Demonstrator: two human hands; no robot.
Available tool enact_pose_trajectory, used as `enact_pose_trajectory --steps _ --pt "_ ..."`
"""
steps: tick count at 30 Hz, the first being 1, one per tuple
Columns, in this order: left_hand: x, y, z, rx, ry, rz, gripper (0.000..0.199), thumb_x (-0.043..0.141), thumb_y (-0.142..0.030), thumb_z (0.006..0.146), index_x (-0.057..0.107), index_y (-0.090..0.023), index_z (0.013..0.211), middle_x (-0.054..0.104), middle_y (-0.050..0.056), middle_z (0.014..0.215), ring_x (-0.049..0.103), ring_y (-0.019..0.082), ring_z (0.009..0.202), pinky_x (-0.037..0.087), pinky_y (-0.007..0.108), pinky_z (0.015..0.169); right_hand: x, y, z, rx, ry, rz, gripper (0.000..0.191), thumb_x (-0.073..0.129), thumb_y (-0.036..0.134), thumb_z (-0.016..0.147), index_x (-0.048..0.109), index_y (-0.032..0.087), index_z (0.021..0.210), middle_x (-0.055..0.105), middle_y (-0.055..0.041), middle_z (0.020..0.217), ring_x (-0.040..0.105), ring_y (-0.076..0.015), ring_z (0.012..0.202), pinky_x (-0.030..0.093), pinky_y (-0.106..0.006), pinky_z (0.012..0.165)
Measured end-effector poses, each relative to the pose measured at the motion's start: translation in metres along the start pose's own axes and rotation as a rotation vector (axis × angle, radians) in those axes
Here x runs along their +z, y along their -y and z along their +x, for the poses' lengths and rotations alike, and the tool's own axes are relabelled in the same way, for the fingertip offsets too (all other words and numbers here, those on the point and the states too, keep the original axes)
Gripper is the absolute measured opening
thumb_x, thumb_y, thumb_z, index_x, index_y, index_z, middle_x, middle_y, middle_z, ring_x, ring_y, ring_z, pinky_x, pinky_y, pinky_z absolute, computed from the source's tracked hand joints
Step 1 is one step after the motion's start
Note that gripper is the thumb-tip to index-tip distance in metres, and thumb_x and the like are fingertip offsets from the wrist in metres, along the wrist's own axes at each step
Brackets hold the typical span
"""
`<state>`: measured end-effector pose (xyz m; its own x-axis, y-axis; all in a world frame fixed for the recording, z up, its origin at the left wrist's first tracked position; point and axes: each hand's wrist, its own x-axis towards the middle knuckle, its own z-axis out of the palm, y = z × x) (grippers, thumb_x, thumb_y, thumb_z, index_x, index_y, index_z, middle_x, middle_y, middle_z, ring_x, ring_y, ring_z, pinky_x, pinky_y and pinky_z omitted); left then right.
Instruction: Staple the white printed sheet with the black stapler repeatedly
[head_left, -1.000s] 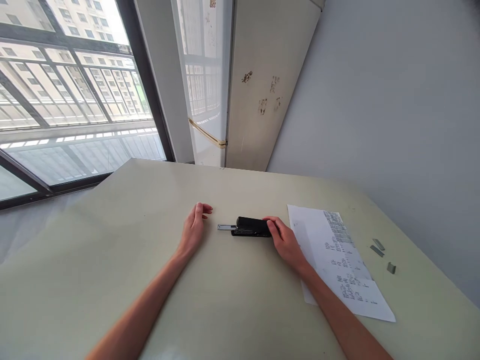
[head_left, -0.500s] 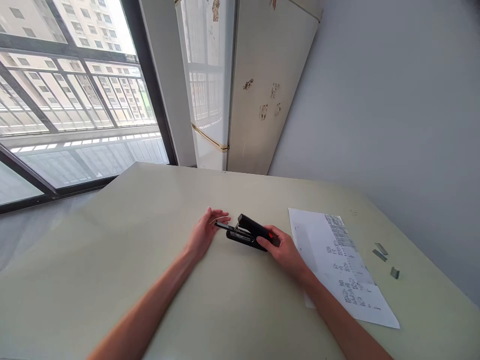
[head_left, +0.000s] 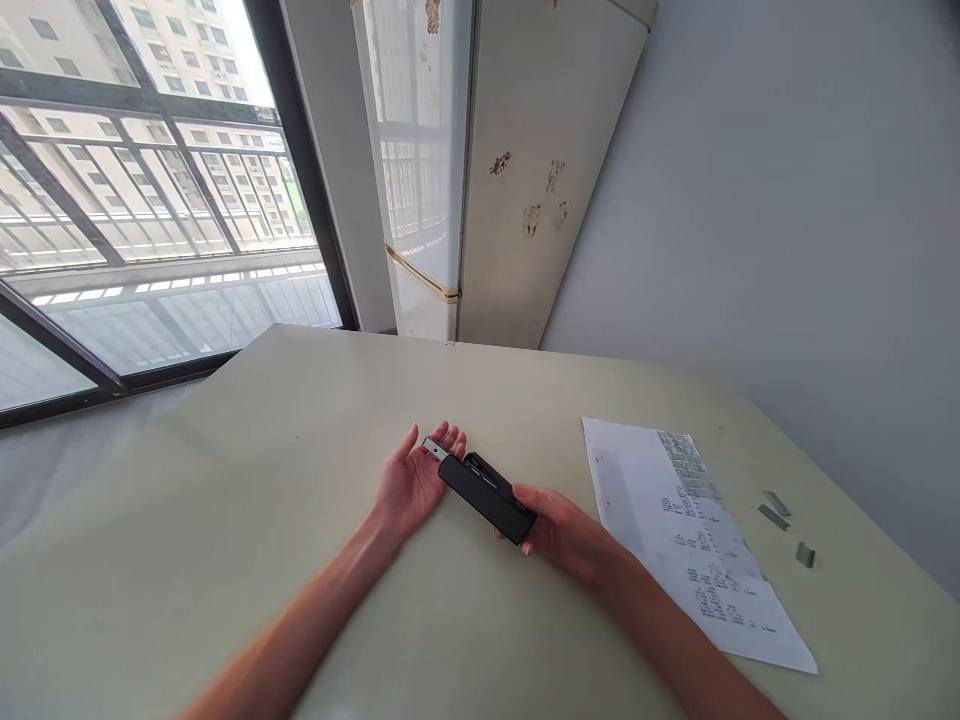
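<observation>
A black stapler (head_left: 487, 492) is tilted over above the table, its underside turned toward me and its metal staple tray (head_left: 435, 449) sticking out at the far left end. My right hand (head_left: 559, 525) grips its near end, thumb on top and fingers beneath. Palm up, my left hand (head_left: 416, 485) lies under the stapler's far end with its fingers spread. The tray's tip is over the left fingers; whether they touch cannot be told. I see nothing resting in the left palm.
To the right lies a printed white paper (head_left: 645, 530) on the pale table (head_left: 360, 390). Beyond it are several small grey staple strips (head_left: 773, 517) and a bent grey piece (head_left: 805, 555). A fridge (head_left: 510, 250) and a wall (head_left: 750, 200) stand behind the table.
My right hand has rolled the stapler over, so its underside now faces me. My left hand has turned palm up and moved under the protruding tray.
</observation>
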<state>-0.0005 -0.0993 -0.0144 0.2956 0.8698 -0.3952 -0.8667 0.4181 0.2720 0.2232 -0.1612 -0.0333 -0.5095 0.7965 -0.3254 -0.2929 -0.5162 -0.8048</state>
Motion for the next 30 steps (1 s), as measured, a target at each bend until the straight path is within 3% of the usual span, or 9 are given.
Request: enact_pose_trajectory --steps 4,7,12,15,18,21,25,30 --pt "-0.003 -0.002 0.003 -0.006 0.028 0.039 0.035 0.041 -0.031 0.110 0.065 -0.006 0.116 0.074 0.017 0.104 0.076 0.024 0.100 0.064 0.035 0.091 -0.002 0.000 -0.001 0.021 -0.010 0.018 0.039 0.071 0.052 0.097 0.079 0.016 0.108 0.072 -0.0075 0.089 0.068 -0.0143 0.079 0.052 -0.017 0.055" --pt "-0.009 -0.005 0.008 0.075 0.059 0.245 0.030 0.044 -0.029 0.108 0.068 -0.009 0.108 0.072 0.015 0.102 0.073 0.020 0.098 0.061 0.033 0.093 -0.002 0.000 -0.002 -0.022 -0.008 -0.014 0.042 0.072 0.055 0.096 0.079 0.015 0.110 0.072 -0.0086 0.091 0.069 -0.0165 0.082 0.051 -0.019 0.052" --pt "-0.019 -0.008 0.017 0.222 0.061 0.531 0.025 0.057 -0.034 0.102 0.070 -0.012 0.101 0.064 0.006 0.085 0.060 0.014 0.073 0.051 0.026 0.069 -0.003 0.000 -0.002 -0.204 -0.177 -0.082 0.052 0.078 0.053 0.091 0.068 0.022 0.131 0.077 -0.0101 0.107 0.074 -0.0234 0.093 0.057 -0.028 0.063" --pt "-0.022 -0.005 0.014 0.334 0.058 0.691 0.027 0.064 -0.032 0.099 0.070 -0.015 0.119 0.056 -0.002 0.076 0.045 0.012 0.065 0.039 0.023 0.061 -0.006 0.000 0.000 -0.305 -0.366 -0.229 0.057 0.078 0.054 0.090 0.063 0.025 0.137 0.076 -0.0111 0.120 0.073 -0.0273 0.101 0.062 -0.035 0.071" --pt "-0.024 -0.001 0.007 0.560 0.096 1.159 0.053 0.064 -0.029 0.098 0.056 -0.020 0.149 0.051 -0.004 0.079 0.042 0.013 0.069 0.038 0.026 0.068 -0.010 -0.003 0.003 -0.358 -0.500 -0.343 0.061 0.079 0.056 0.087 0.062 0.027 0.138 0.074 -0.0112 0.127 0.072 -0.0302 0.107 0.065 -0.040 0.073" --pt "-0.027 0.001 0.004 0.707 0.153 1.542 0.070 0.058 -0.028 0.098 0.036 -0.021 0.164 0.044 -0.005 0.082 0.042 0.014 0.070 0.039 0.028 0.073 -0.013 -0.007 0.005 -0.369 -0.528 -0.402 0.063 0.079 0.056 0.087 0.061 0.026 0.139 0.074 -0.0119 0.127 0.072 -0.0307 0.107 0.066 -0.042 0.075" --pt "-0.030 0.000 0.007 0.729 0.172 1.619 0.071 0.054 -0.027 0.098 0.033 -0.022 0.165 0.039 -0.005 0.081 0.040 0.013 0.070 0.039 0.027 0.073 -0.014 -0.010 0.006 -0.368 -0.506 -0.449 0.063 0.077 0.057 0.088 0.062 0.026 0.139 0.074 -0.0117 0.126 0.072 -0.0298 0.108 0.066 -0.039 0.073" --pt "-0.028 -0.005 0.009 0.710 0.183 1.597 0.059 0.055 -0.027 0.096 0.050 -0.021 0.155 0.037 -0.005 0.079 0.038 0.013 0.068 0.037 0.025 0.071 -0.011 -0.009 0.005 -0.371 -0.489 -0.473 0.062 0.078 0.056 0.087 0.062 0.025 0.138 0.074 -0.0117 0.129 0.072 -0.0298 0.109 0.066 -0.038 0.070"
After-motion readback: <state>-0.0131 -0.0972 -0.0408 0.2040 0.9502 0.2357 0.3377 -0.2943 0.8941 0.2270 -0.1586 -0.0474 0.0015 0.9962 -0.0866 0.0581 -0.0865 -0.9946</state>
